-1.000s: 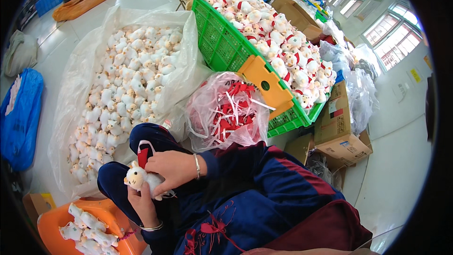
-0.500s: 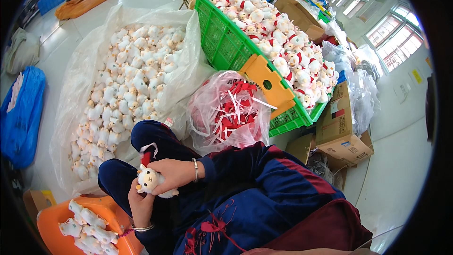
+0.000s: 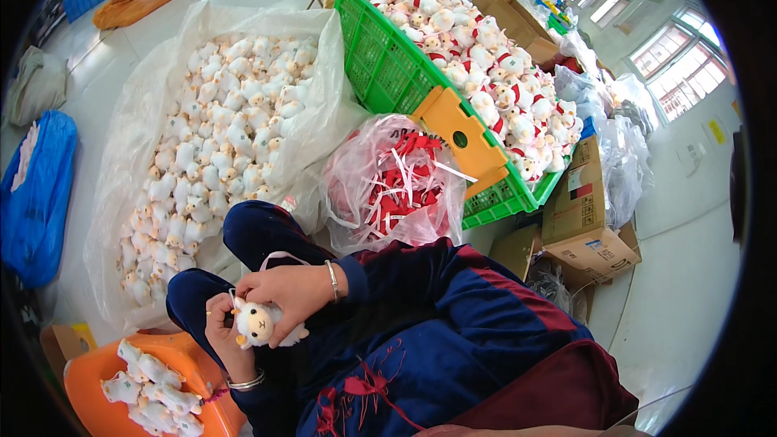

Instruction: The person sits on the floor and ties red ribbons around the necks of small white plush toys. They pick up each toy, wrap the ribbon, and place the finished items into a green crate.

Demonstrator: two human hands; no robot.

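Over my lap, my right hand (image 3: pixel 295 293) is closed around a small white plush sheep (image 3: pixel 257 325) whose face is turned up. The fingers of my left hand (image 3: pixel 222 332) are curled beside the sheep's head, pinching a thin white ribbon (image 3: pixel 233 294) there. More white ribbon (image 3: pixel 281 256) loops out beyond my right hand. Any red cloth on this ribbon is hidden by my hands. Several plain white plush sheep (image 3: pixel 154 388) lie in an orange plastic tub (image 3: pixel 87 380) at my lower left.
A clear plastic sack (image 3: pixel 121 146) full of white plush sheep lies ahead-left. Beyond my knees, a clear bag (image 3: pixel 344 186) holds red pieces with white ribbons. A green crate (image 3: pixel 380 65) with a yellow panel is heaped with red-trimmed sheep. Cardboard boxes (image 3: pixel 595 255) stand right.
My left hand has shifted up and left from under the sheep to beside its head. The red cloth above my right hand has gone out of sight, and the sheep is slightly lower.
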